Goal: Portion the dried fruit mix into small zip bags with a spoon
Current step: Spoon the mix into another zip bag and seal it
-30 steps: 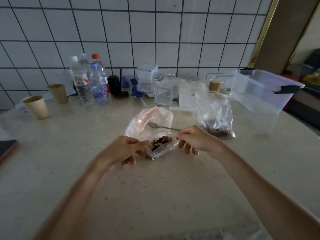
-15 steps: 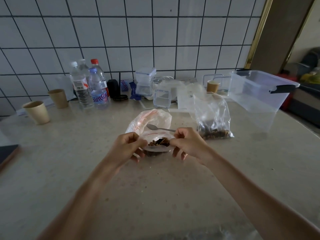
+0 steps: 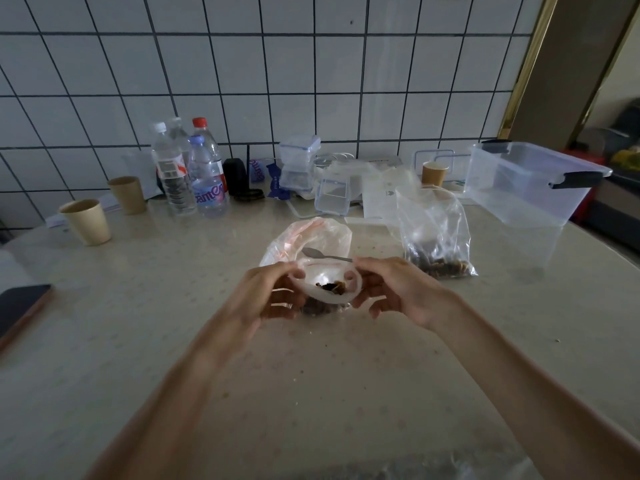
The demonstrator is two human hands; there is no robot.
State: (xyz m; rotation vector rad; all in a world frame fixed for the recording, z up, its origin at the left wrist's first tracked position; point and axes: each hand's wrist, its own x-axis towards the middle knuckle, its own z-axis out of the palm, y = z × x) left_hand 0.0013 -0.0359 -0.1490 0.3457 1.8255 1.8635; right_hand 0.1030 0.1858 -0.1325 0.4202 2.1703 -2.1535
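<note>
Over the middle of the pale speckled stone table (image 3: 346,375), both hands hold a small clear plastic zip bag (image 3: 325,289) up by its mouth. Left hand (image 3: 266,299) pinches the left rim, right hand (image 3: 398,292) pinches the right rim and also grips a small metal spoon (image 3: 325,255) whose bowl pokes out behind. Some dark dried fruit (image 3: 330,286) sits inside. Bigger clear bag of fruit mix (image 3: 434,233) stands to the right, near a clear plastic storage tub (image 3: 526,188).

A small bag (image 3: 325,289) sat between the left hand (image 3: 266,299) and right hand (image 3: 398,289), above the table (image 3: 311,375). Behind it lay a spoon (image 3: 325,255) in another bag (image 3: 311,240). A fruit bag (image 3: 434,233) stood to the right, a tub (image 3: 530,185) beyond it; bottles (image 3: 188,171) and cups (image 3: 86,221) stood at the back left.
</note>
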